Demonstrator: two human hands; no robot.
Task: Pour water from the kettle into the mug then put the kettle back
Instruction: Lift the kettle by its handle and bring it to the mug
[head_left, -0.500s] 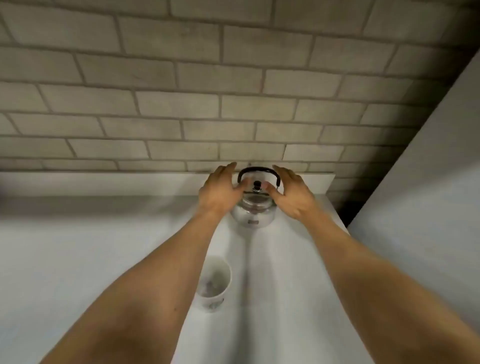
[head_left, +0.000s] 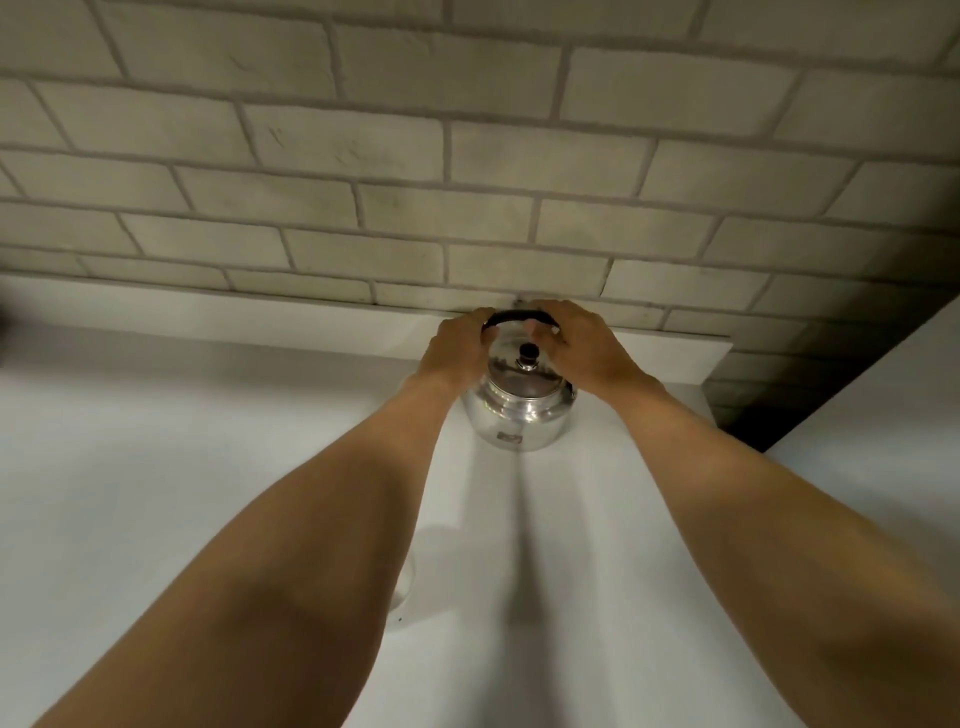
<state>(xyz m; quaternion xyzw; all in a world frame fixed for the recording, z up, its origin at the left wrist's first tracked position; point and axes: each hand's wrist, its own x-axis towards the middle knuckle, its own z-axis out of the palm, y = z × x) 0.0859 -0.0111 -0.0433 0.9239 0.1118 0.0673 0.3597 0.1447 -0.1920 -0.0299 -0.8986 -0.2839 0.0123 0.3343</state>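
A shiny steel kettle (head_left: 519, 415) with a black arched handle and a black lid knob stands on the white counter (head_left: 130, 493) close to the brick wall. My left hand (head_left: 454, 353) wraps the left end of the handle. My right hand (head_left: 584, 348) closes over the right part of the handle from above. The white mug (head_left: 406, 582) is almost wholly hidden under my left forearm; only a sliver of its rim shows.
A low white ledge (head_left: 260, 322) runs along the foot of the brick wall (head_left: 467, 156). A tall white panel (head_left: 883, 415) rises at the right, with a dark gap beside it behind the counter's end.
Both hands have gone from beside the lid up onto the kettle's handle and closed on it. My left forearm has moved over the mug and now hides it.
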